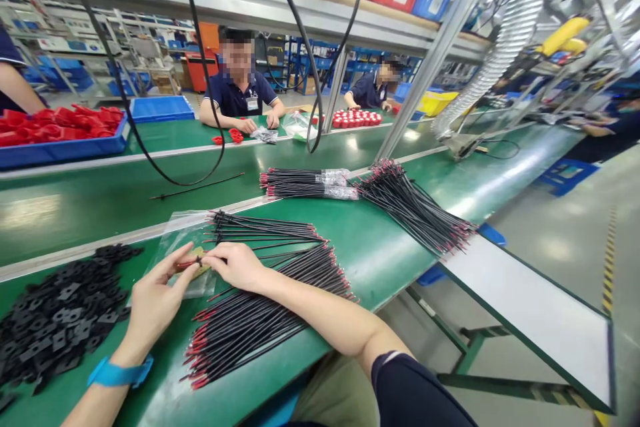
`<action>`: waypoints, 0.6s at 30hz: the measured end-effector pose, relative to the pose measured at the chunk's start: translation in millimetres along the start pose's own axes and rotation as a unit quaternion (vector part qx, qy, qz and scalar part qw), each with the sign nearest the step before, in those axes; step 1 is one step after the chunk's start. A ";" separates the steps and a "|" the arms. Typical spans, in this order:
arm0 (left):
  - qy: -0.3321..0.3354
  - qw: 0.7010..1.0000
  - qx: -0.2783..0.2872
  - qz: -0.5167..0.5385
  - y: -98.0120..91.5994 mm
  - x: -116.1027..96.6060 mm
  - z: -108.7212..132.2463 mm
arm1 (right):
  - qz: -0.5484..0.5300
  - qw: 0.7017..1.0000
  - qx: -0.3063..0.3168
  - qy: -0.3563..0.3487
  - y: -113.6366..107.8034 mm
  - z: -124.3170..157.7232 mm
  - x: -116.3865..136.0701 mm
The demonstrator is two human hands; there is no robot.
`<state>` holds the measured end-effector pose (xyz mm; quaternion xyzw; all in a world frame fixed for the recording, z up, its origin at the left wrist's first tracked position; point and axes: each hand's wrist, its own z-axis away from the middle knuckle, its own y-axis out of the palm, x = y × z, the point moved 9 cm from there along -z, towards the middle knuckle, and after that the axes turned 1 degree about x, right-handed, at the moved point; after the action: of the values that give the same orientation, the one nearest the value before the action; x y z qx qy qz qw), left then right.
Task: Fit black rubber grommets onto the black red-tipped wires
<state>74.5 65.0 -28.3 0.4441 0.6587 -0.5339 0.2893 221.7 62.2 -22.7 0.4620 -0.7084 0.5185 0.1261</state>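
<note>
Over a clear plastic bag [175, 230], my left hand [159, 288] is closed, its thumb and fingers pinching the red wire end of a black cable [196, 261]. My right hand [239, 268] pinches the same cable at a small dark part close to the left fingertips. Fingers hide much of that part. Under my right forearm lies a wide bundle of black cables with red ends [265, 320]. A smaller row of cables [265, 227] with dark pieces at their left ends sits just beyond my right hand. Left of my hands is a pile of flat black pieces with holes [60, 313].
Bagged cables [310, 183] and a large loose cable bundle [420, 207] lie further back. A white board [540, 320] juts from the bench at right. Black hanging cords [200, 80] loop down ahead. Co-workers sit across the line, near a blue tray [100, 155] of red parts.
</note>
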 end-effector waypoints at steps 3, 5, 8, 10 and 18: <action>-0.036 0.997 0.003 0.062 0.6 10.6 -3.9 | 0.050 0.999 -0.010 -0.003 -1.3 1.9 -1.4; -0.037 0.996 0.004 0.080 2.5 10.6 -4.5 | 0.072 0.997 -0.003 -0.019 -0.9 3.2 0.1; -0.016 0.997 0.013 0.077 7.0 2.1 -2.1 | 0.084 0.995 0.012 -0.046 -1.4 4.8 5.3; 0.004 0.996 0.032 0.086 12.4 -5.2 -0.5 | 0.076 0.996 0.014 -0.045 -3.8 4.8 5.7; 0.064 0.994 0.041 0.078 14.0 -21.5 -1.5 | -0.047 0.998 0.042 -0.006 -2.9 -1.5 -6.3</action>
<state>96.6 61.0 -15.7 0.5386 0.6169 -0.5068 0.2693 227.0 66.6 -24.4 0.5025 -0.6647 0.5381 0.1265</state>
